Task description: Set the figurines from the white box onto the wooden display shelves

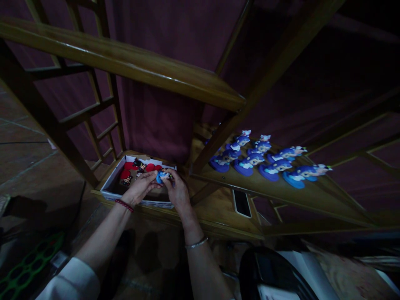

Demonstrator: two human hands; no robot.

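Over a shallow box (109, 185), I hold a small blue-and-white figurine (162, 176) between both hands. My left hand (143, 186) pinches its left side, the fingers closed on its blue base. Around the right side of the same figurine, my right hand (177, 188) is closed with the thumb in front. Inside the box lie several figurines with red bases, one of them a dark-haired figurine (126, 179) near the left wall. My hands hide part of the box's right half.
On the wooden shelf (215, 178) to the right stand several purple-and-blue figurines (245, 164) in rows. A phone (241, 203) lies on the lower board. A wooden beam (150, 71) crosses above my hands. A green perforated rack (29, 266) sits at lower left.
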